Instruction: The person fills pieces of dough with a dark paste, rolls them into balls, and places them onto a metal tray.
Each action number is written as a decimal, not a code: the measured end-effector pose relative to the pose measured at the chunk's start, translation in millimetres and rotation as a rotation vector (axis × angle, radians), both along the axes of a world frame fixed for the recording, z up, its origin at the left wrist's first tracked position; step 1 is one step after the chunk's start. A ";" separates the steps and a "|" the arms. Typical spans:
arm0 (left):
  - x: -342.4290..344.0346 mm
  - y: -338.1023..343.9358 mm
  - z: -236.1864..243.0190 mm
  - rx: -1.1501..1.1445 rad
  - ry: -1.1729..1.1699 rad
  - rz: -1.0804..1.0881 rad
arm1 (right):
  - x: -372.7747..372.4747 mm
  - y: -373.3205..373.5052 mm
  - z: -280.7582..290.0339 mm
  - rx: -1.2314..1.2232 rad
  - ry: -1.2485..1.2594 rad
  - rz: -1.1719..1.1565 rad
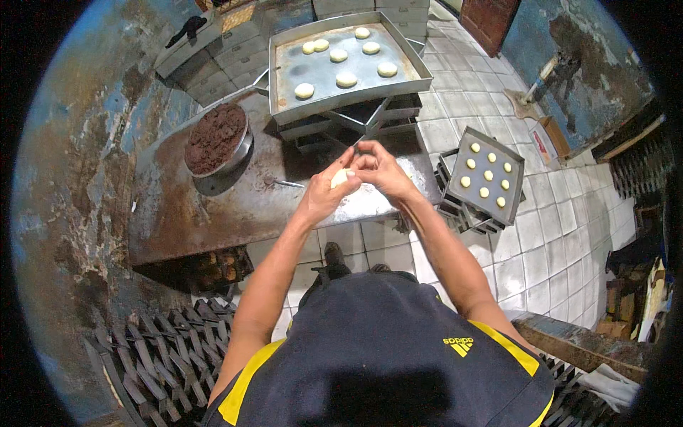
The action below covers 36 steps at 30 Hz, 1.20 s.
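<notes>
Item one: a pale dough piece [340, 178], small, at the middle of the frame, above the near edge of the desk [171, 217]; partly covered by fingers, its long axis, if any, cannot be told. Item two: left hand [326, 191], closed round the dough piece, its thumb laid across the lower right side. Item three: right hand [381, 171], meeting the left hand from the right, fingers bent inward; whether it grips the dough or merely touches it cannot be told. Governing relation: the dough piece lies within the left hand, which is the nearer, with the right hand just beside it at upper right. Item four: a steel bowl [244, 152] heaped with dark brown crumbly filling [215, 135], on the desk at upper left of the frame, well apart from the hands and further from the right than from the left. Item five: a slim metal utensil [289, 184], lying on the desk between bowl and left hand, nearer the latter. Item six: a large metal tray [289, 62], upper centre, beyond the hands, bearing eight pale rounds, two side by side touching or nearly so. Item seven: a smaller dark tray [499, 147], right of centre, bearing nine rounds in rows.
</notes>
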<state>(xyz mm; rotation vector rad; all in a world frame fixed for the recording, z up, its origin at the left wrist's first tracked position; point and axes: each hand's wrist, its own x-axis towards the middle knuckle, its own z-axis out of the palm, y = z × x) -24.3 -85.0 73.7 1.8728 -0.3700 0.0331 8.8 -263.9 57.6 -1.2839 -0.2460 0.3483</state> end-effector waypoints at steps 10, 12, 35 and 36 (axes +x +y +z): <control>2.2 16.0 27.5 -0.656 0.461 -0.019 | -19.4 31.9 25.0 -0.447 -1.040 -0.447; 8.4 14.6 32.7 -0.816 0.468 -0.078 | -18.6 59.5 15.5 -0.344 -0.879 -0.424; 275.2 216.0 14.4 -0.726 0.005 0.348 | 398.2 171.4 16.3 -1.193 -0.864 0.055; 274.6 225.1 11.8 -0.709 0.043 0.378 | 409.6 173.8 8.3 -1.331 -1.026 0.223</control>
